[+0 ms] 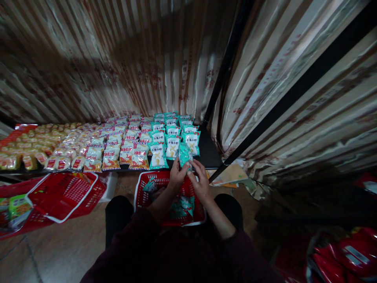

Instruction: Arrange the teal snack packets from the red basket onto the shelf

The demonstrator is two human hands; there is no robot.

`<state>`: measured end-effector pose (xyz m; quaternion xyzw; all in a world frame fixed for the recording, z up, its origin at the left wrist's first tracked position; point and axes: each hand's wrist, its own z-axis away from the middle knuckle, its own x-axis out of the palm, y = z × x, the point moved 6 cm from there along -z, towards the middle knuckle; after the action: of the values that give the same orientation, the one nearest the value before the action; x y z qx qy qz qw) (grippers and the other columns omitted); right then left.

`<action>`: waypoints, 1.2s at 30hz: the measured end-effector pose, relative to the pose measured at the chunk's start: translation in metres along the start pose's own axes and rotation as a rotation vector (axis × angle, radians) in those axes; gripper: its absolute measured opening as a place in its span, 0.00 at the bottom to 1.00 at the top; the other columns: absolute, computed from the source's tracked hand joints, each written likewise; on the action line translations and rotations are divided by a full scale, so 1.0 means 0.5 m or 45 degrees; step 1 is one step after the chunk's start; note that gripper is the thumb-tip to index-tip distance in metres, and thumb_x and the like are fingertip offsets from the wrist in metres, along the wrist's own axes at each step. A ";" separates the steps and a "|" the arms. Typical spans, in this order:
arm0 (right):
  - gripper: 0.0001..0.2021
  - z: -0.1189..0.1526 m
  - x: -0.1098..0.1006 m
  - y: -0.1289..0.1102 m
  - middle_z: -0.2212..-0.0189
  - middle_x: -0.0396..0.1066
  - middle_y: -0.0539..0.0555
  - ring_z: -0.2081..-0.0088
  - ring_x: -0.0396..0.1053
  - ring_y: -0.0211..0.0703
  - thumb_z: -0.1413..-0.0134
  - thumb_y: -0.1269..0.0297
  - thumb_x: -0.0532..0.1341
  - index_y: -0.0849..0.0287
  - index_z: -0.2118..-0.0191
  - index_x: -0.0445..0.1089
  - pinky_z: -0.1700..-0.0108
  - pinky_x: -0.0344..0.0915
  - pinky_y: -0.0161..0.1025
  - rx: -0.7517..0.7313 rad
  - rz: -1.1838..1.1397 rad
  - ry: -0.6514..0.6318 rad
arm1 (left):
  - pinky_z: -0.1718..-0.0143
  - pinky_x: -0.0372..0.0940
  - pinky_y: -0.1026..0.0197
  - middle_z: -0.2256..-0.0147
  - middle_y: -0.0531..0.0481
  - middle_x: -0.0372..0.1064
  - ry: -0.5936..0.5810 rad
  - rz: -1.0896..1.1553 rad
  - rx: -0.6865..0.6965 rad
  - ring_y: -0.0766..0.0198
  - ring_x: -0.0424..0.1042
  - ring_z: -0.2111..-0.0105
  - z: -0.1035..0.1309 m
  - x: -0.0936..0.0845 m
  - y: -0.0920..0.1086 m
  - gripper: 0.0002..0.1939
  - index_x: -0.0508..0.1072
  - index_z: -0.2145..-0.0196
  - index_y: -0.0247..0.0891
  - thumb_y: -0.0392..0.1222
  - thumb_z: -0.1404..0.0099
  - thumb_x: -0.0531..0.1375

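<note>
Between both hands I hold a small teal snack bag (pixel 185 153), just over the front edge of the black shelf (pixel 209 151). My left hand (pixel 177 175) pinches its left side, and my right hand (pixel 200 180) closes on its lower right. Teal-and-white snack bags (pixel 158 154) stand in rows on the shelf right behind it. Below my hands a red basket (pixel 141 184) with a white rim sits between my knees, with more teal bags (pixel 184 207) in it. My forearms hide part of the basket.
Left along the shelf are rows of white-and-orange snack bags (pixel 126 151), then wrapped buns (pixel 57 163) and yellowish packaged cakes (pixel 29 160). Another red basket (pixel 67 196) stands on the floor at left. A black post (pixel 232 157) rises at right, before a pleated curtain (pixel 265 86). Red packages (pixel 350 255) lie lower right.
</note>
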<state>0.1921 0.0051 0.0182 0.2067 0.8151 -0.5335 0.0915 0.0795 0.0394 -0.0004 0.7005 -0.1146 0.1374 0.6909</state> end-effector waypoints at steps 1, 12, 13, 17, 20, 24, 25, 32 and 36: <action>0.21 0.000 0.000 -0.003 0.46 0.62 0.59 0.43 0.60 0.51 0.43 0.52 0.55 0.53 0.47 0.67 0.42 0.58 0.52 -0.018 0.034 -0.004 | 0.49 0.63 0.55 0.53 0.44 0.71 0.006 0.015 -0.020 0.56 0.70 0.53 0.000 -0.001 -0.002 0.30 0.68 0.50 0.38 0.54 0.47 0.65; 0.19 -0.001 -0.017 -0.013 0.52 0.71 0.56 0.50 0.66 0.50 0.44 0.56 0.56 0.53 0.48 0.67 0.46 0.61 0.49 0.080 -0.008 0.057 | 0.52 0.65 0.54 0.58 0.45 0.74 0.072 0.145 -0.258 0.56 0.73 0.57 -0.001 -0.033 -0.052 0.29 0.72 0.56 0.37 0.49 0.56 0.70; 0.19 -0.002 -0.017 -0.008 0.53 0.71 0.56 0.51 0.67 0.49 0.44 0.56 0.55 0.53 0.48 0.67 0.46 0.61 0.49 0.100 -0.033 0.068 | 0.52 0.65 0.54 0.58 0.45 0.74 0.066 0.154 -0.259 0.56 0.73 0.57 0.000 -0.035 -0.054 0.28 0.72 0.56 0.37 0.50 0.55 0.70; 0.19 -0.003 -0.015 0.029 0.51 0.70 0.58 0.50 0.67 0.49 0.44 0.54 0.55 0.54 0.49 0.67 0.45 0.61 0.49 0.219 -0.115 0.131 | 0.53 0.65 0.53 0.61 0.45 0.75 -0.036 0.201 -0.274 0.57 0.74 0.60 0.005 -0.035 -0.050 0.27 0.72 0.55 0.36 0.51 0.51 0.68; 0.23 -0.005 -0.008 0.063 0.51 0.70 0.60 0.52 0.68 0.49 0.47 0.50 0.57 0.58 0.49 0.67 0.47 0.63 0.49 0.352 -0.229 0.155 | 0.54 0.66 0.52 0.62 0.45 0.76 -0.053 0.239 -0.315 0.56 0.74 0.61 0.009 -0.034 -0.043 0.29 0.72 0.55 0.35 0.51 0.53 0.69; 0.28 -0.003 -0.002 0.088 0.52 0.72 0.58 0.52 0.69 0.48 0.52 0.47 0.61 0.57 0.49 0.67 0.48 0.65 0.47 0.542 -0.471 0.180 | 0.53 0.65 0.52 0.62 0.45 0.76 -0.083 0.271 -0.351 0.54 0.74 0.60 0.014 -0.032 -0.040 0.30 0.73 0.55 0.34 0.50 0.54 0.69; 0.28 -0.003 -0.002 0.091 0.53 0.72 0.57 0.52 0.70 0.48 0.54 0.46 0.62 0.57 0.49 0.67 0.49 0.65 0.46 0.583 -0.515 0.187 | 0.53 0.65 0.52 0.61 0.45 0.76 -0.110 0.275 -0.353 0.54 0.74 0.59 0.016 -0.031 -0.041 0.29 0.72 0.55 0.34 0.50 0.53 0.69; 0.30 -0.010 -0.003 0.087 0.61 0.76 0.55 0.58 0.73 0.51 0.60 0.43 0.65 0.56 0.52 0.70 0.58 0.70 0.45 0.741 -0.681 0.153 | 0.51 0.64 0.53 0.59 0.45 0.75 -0.236 0.150 -0.357 0.54 0.72 0.56 0.027 -0.038 -0.048 0.26 0.73 0.54 0.36 0.50 0.50 0.67; 0.29 -0.023 0.006 0.089 0.64 0.77 0.54 0.62 0.74 0.50 0.65 0.45 0.69 0.56 0.55 0.72 0.59 0.71 0.46 0.780 -0.768 0.099 | 0.51 0.64 0.53 0.58 0.46 0.74 -0.271 0.111 -0.357 0.53 0.71 0.55 0.035 -0.037 -0.043 0.27 0.73 0.53 0.37 0.51 0.50 0.66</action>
<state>0.2096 0.0315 -0.0149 -0.0034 0.6458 -0.7455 -0.1648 0.0706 0.0216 -0.0271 0.6024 -0.2354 0.0748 0.7590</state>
